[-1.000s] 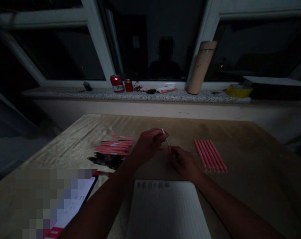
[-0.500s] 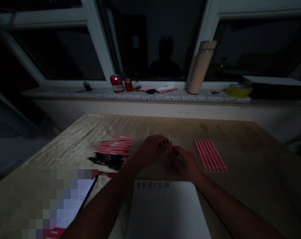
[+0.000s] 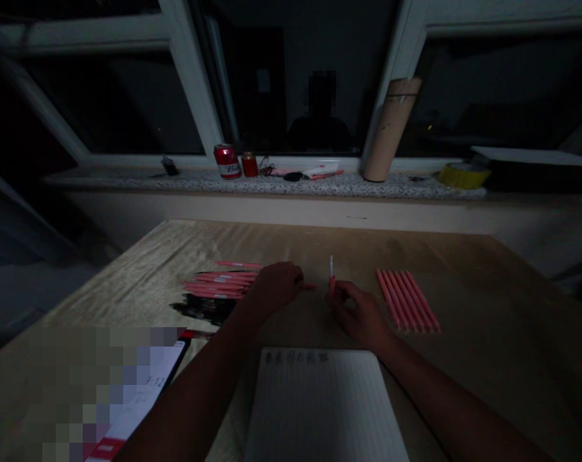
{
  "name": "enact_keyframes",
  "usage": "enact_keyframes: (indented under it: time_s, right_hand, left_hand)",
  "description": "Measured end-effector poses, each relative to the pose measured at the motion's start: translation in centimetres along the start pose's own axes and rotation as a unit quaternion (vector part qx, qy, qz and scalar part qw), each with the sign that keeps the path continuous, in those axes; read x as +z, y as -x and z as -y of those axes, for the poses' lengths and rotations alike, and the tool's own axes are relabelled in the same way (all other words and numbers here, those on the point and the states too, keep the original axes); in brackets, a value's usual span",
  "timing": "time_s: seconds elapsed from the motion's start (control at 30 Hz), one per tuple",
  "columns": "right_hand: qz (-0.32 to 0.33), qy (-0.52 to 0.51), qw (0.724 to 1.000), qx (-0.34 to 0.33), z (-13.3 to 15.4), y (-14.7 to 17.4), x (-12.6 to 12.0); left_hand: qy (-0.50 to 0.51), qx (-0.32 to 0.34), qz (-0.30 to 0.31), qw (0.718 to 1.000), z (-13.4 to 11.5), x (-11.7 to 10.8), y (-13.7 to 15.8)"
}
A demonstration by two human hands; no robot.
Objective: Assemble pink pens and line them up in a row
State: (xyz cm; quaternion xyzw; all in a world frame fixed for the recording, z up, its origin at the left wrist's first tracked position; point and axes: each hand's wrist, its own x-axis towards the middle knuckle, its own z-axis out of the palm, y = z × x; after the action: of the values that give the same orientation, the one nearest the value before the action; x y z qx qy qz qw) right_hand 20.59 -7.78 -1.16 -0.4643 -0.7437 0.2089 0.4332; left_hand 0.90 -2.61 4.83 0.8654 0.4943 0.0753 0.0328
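My right hand pinches a pink pen upright, its pale refill and tip bare at the top. To its left, my left hand is closed on a short pink pen part, which sticks out from its fingers toward the right; whether it is a cap or a barrel piece I cannot make out. A gap separates the two pieces. Beyond my left hand lies a heap of pink pens, with black pens partly hidden by my forearm. A row of several pink pens lies side by side at the right.
A lined notebook lies open in front of me, and a phone is at the lower left. On the windowsill stand a red can, a small red jar, a tall tan cylinder and yellow tape.
My left hand has moved left, away from the right hand, taking the short pink part with it. More of the refill now shows above my right hand, which has barely moved.
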Motion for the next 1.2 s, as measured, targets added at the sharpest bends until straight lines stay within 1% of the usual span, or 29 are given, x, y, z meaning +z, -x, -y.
enact_keyframes:
  time_s: [0.07,0.13,0.37,0.53,0.67,0.87,1.0,1.1,1.2]
  right_hand:
    - [-0.003,0.001,1.000,0.001,0.0,0.0,0.0]
    - [-0.006,0.003,1.000,0.002,0.1,-0.1,0.0]
    - [-0.002,-0.001,1.000,0.002,0.3,-0.1,-0.1]
    - [-0.002,-0.001,1.000,0.006,0.3,-0.1,0.0]
    - [-0.005,0.003,1.000,0.001,0.2,-0.1,0.0]
    - [-0.003,-0.006,1.000,0.001,0.1,-0.1,0.0]
    - [0.006,-0.001,1.000,0.010,0.2,-0.2,0.0]
    - [0.007,0.000,1.000,0.005,0.1,-0.2,0.0]
    - [0.002,0.002,1.000,-0.008,0.1,-0.1,0.0]
  left_hand:
    - [-0.039,-0.012,0.025,0.999,0.1,0.2,0.1]
    - [-0.057,-0.020,0.040,0.997,0.1,0.6,0.1]
    - [-0.059,-0.037,0.055,0.996,0.3,1.6,0.0]
    - [-0.067,-0.030,0.067,0.995,0.3,1.5,0.2]
    - [-0.053,-0.028,0.079,0.995,0.4,1.8,0.2]
    - [-0.046,0.004,0.086,0.995,0.3,2.2,0.4]
    - [0.005,0.045,0.074,0.996,-0.1,1.3,0.4]
    - [0.079,0.059,0.048,0.994,-0.4,0.2,0.3]
    - [0.170,0.072,0.013,0.983,-0.4,-0.4,0.1]
